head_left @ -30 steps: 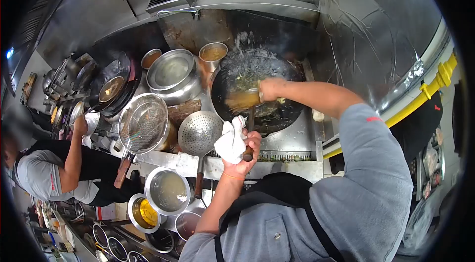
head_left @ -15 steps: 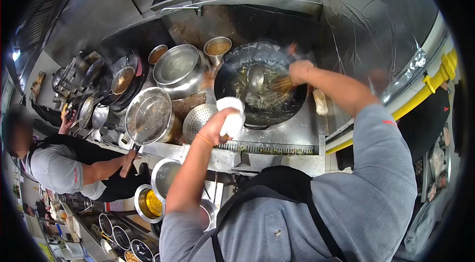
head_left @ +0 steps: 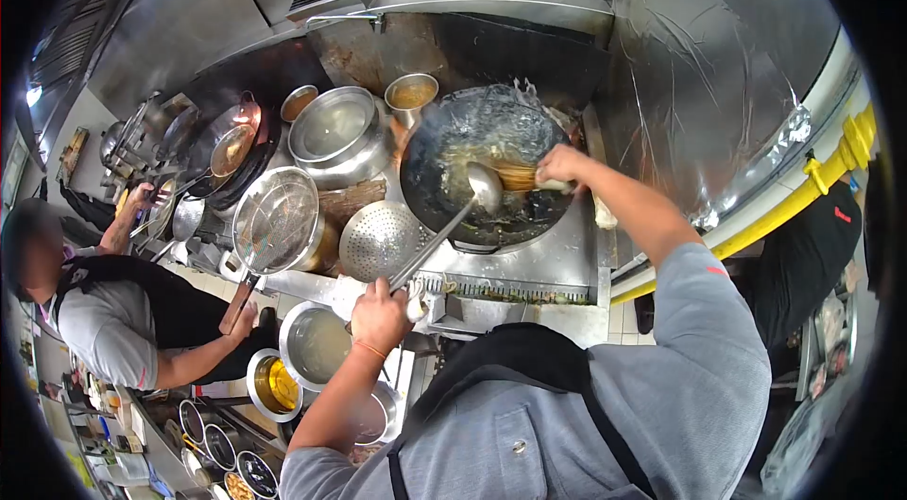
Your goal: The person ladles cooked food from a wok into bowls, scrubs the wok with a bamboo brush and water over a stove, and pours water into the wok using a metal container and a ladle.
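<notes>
Wok position: the wok sits in the bench, with churning liquid inside and spray at its far rim.

Left hand: the left hand is closed round the grip end of the ladle, near side of the wok. The ladle's shaft slants up and across the near-left rim; its bowl lies over the middle of the wok. A pale item shows beside this hand, too unclear to identify.

Right hand: the right hand is closed on the butt end of the brush, inside the right part of the wok. The bristles point left, just beside the ladle's bowl; contact between them cannot be told.

Handling, as a judgement:
1. Grip the brush firmly at the butt and keep the fingers above the liquid.
2. Press the bristles against the wok wall in overlapping strokes, at moderate speed to limit splash.
3. Keep the ladle's bowl out of the brush's path.
4. Hold the ladle's shaft clear of the skimmer, which lies close on its left.

Caution: wet tools may slip; the rim is probably hot.
</notes>
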A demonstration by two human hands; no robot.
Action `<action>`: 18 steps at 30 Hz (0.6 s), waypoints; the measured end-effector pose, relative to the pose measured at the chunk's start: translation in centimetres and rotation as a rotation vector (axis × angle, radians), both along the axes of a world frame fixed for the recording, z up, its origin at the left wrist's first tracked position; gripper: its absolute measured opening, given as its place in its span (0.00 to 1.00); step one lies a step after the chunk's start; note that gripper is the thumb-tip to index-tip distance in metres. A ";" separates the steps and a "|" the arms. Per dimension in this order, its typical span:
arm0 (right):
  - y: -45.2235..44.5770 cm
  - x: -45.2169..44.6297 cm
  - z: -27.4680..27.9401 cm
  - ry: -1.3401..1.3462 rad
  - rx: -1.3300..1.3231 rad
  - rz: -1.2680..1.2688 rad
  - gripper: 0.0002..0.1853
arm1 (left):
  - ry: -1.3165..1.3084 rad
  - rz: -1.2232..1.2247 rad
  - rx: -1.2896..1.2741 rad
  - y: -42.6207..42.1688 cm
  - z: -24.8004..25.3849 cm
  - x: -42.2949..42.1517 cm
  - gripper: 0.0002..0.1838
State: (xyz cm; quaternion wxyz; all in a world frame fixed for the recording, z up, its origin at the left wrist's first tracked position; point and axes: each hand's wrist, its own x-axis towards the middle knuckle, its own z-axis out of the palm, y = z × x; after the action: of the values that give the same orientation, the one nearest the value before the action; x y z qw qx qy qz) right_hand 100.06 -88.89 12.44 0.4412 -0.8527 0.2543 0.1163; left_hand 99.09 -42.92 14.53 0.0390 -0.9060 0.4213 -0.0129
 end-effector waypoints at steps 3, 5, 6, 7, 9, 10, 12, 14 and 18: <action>-0.9 0.6 1.7 0.047 -0.153 -0.175 0.23 | 0.078 0.079 0.008 -0.7 -0.3 0.0 0.11; 1.3 -1.2 -0.3 -0.052 -0.178 -0.125 0.23 | 0.111 0.116 -0.013 -3.5 0.8 -0.2 0.11; 1.9 -1.4 -0.7 -0.167 -0.183 -0.079 0.22 | 0.125 0.148 -0.017 -5.2 1.4 0.2 0.12; 2.6 -1.8 0.1 0.048 -0.117 -0.111 0.25 | 0.167 0.173 0.027 -6.4 1.7 0.8 0.13; -0.5 -1.6 -0.5 -0.009 -0.394 0.034 0.25 | 0.168 0.183 0.027 -7.7 1.7 2.4 0.13; -2.0 -1.1 -0.3 -0.071 -0.672 0.196 0.26 | 0.165 0.208 0.023 -8.2 1.5 3.2 0.13; 5.6 -2.7 7.1 -0.095 -0.645 0.029 0.25 | 0.159 0.211 0.027 -8.7 0.9 4.2 0.13; 9.3 -3.1 6.4 -0.141 -0.752 0.105 0.23 | 0.194 0.171 0.035 -9.3 0.6 5.1 0.16; 2.9 -1.0 3.0 0.209 -0.784 0.098 0.22 | 0.257 0.183 0.052 -8.5 1.4 5.1 0.19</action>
State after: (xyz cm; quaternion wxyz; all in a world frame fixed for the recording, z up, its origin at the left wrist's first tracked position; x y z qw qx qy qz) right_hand 99.07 -85.97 15.46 0.0485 -0.9509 0.2822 0.1175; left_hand 104.20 -51.38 15.94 0.0093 -0.9335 0.3387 0.1175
